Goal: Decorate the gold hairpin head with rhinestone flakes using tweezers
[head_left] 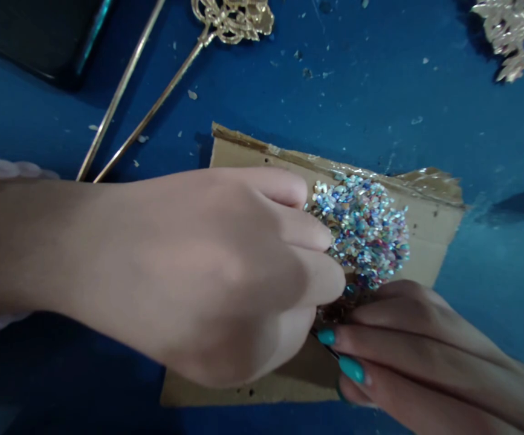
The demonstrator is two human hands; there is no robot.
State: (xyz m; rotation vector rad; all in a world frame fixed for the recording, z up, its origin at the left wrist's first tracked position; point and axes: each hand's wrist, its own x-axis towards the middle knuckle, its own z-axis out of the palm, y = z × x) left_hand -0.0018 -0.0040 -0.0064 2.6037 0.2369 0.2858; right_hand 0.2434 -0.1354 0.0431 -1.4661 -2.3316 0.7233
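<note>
The right hand looks pinched on a thin dark stick, which runs from its fingertips to the left hand, whose tips are hidden; I cannot tell its grip. The work seems under way, but the hands cover what is done. Just beyond both, loose chips lie unused in a heap on the card. Farther off, a gold pin lies untouched on the bench.
</note>
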